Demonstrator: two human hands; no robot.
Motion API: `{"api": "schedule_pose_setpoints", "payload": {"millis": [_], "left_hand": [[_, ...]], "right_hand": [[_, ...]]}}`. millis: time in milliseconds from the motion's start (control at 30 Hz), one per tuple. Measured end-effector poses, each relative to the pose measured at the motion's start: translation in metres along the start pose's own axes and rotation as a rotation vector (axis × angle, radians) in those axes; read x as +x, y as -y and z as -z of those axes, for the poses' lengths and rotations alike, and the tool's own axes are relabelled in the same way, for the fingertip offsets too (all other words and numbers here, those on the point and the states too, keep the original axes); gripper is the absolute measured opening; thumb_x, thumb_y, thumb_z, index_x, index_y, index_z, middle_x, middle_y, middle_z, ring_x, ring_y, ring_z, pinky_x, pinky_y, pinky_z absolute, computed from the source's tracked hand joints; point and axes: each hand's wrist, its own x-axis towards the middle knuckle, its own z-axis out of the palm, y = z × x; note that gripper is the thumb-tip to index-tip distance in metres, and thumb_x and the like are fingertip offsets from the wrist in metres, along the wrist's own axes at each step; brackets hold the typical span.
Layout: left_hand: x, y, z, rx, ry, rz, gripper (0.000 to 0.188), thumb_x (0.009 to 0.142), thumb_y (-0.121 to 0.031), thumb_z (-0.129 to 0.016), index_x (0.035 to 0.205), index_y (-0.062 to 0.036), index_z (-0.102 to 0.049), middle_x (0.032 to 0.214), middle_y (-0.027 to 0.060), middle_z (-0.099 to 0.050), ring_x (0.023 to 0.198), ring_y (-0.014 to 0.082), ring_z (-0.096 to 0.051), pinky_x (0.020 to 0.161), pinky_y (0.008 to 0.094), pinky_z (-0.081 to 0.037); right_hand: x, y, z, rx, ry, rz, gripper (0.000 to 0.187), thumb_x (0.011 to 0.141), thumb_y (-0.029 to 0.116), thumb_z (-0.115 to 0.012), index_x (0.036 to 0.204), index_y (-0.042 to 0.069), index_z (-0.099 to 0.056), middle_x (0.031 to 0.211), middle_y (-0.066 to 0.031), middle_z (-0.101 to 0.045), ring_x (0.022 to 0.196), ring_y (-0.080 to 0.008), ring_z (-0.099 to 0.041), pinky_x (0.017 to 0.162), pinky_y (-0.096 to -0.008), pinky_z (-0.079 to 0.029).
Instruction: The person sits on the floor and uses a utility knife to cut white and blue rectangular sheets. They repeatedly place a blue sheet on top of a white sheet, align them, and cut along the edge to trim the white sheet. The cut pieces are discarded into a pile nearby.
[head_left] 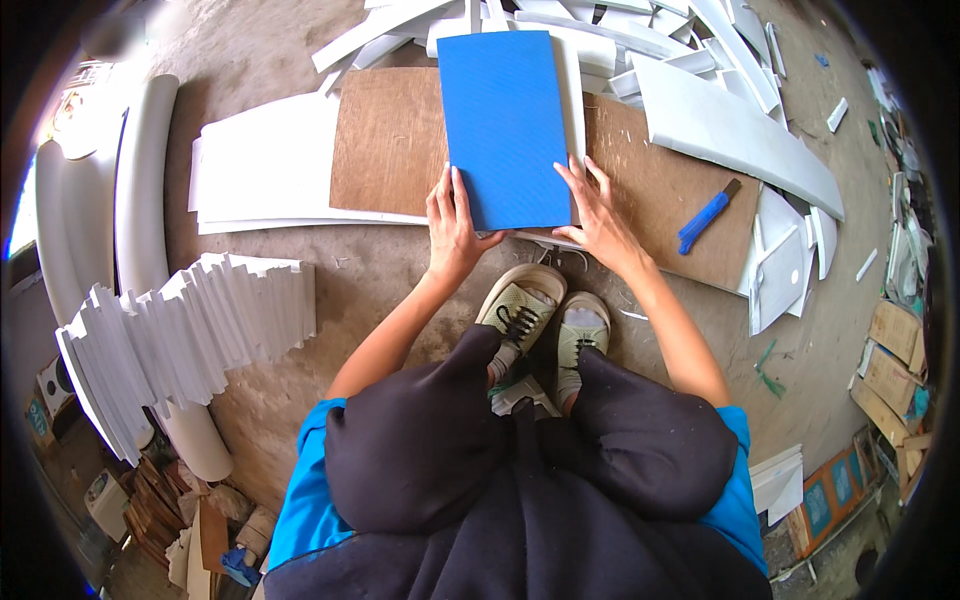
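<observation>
A blue rectangular board lies in front of me over a white sheet, which sticks out along its right side. My left hand holds the near left corner, its fingers along the side edge and thumb by the near edge. At the near right corner, my right hand grips the board, with its fingers spread over the edges of board and white sheet. Beneath are brown wooden boards. A knife-like tool with a blue-wrapped handle rests on the wood to the right.
Long white sheets lie to the left, below which stands a row of white strips. White rolls lean at far left. White offcuts pile up at the back and right. My shoes are close to the board's near edge.
</observation>
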Motion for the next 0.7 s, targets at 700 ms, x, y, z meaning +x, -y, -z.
{"api": "schedule_pose_setpoints", "payload": {"millis": [700], "left_hand": [[-0.004,0.003,0.003,-0.023,-0.003,-0.011,0.110,0.052,-0.027,-0.079,0.132,0.0082,-0.012,0.133,0.0254,-0.021,0.115,0.0396,-0.029,0.098,0.0456,-0.026]], "right_hand": [[-0.013,0.012,-0.026,-0.341,-0.039,0.053,0.080,0.078,0.020,-0.059,0.134,-0.005,-0.008,0.137,-0.0292,-0.012,0.128,-0.0436,-0.010,0.107,-0.0437,-0.017]]}}
